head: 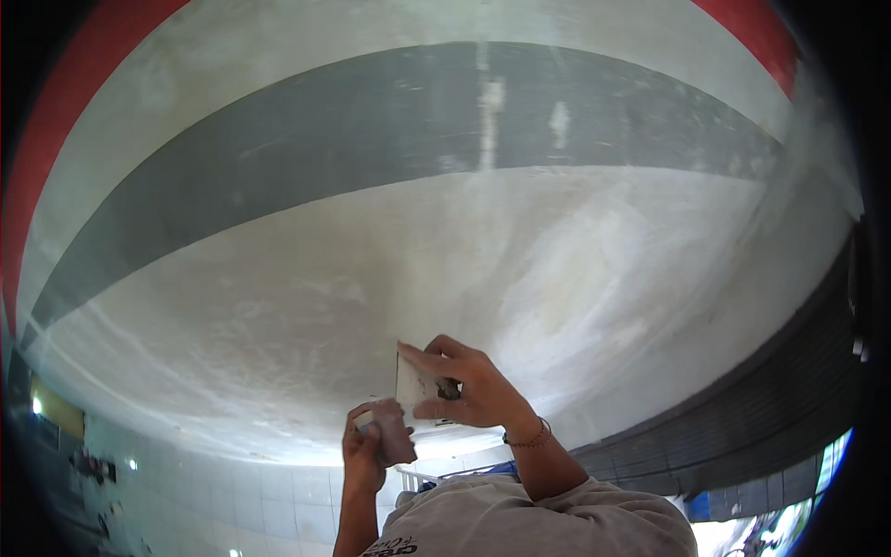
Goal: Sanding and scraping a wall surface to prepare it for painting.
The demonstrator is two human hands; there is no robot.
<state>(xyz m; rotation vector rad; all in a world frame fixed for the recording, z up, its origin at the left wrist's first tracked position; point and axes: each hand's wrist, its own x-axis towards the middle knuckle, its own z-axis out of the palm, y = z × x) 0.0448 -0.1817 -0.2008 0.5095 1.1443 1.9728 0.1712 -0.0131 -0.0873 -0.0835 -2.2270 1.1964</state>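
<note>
My left hand (363, 445) is closed around a reddish-brown block (394, 433), which looks like a sanding block wrapped in abrasive paper. Just right of it and slightly higher, my right hand (473, 390) grips a flat, pale plate-like tool (412, 383) between thumb and fingers, one straight edge facing left. A small dark part shows between that tool and my palm. Block and plate are close together; whether they touch is unclear. Before me spreads a large off-white panel or wall (334, 278) with whitish, dusty-looking patches, crossed by a grey band (390, 111).
Red bands (76, 118) run along the upper corners of the surface. A dark ribbed structure (696, 418) curves along the lower right. Pale floor tiles (271, 498) lie below left. A light-coloured rail (412, 479) and blue material (494, 469) show behind my shirt.
</note>
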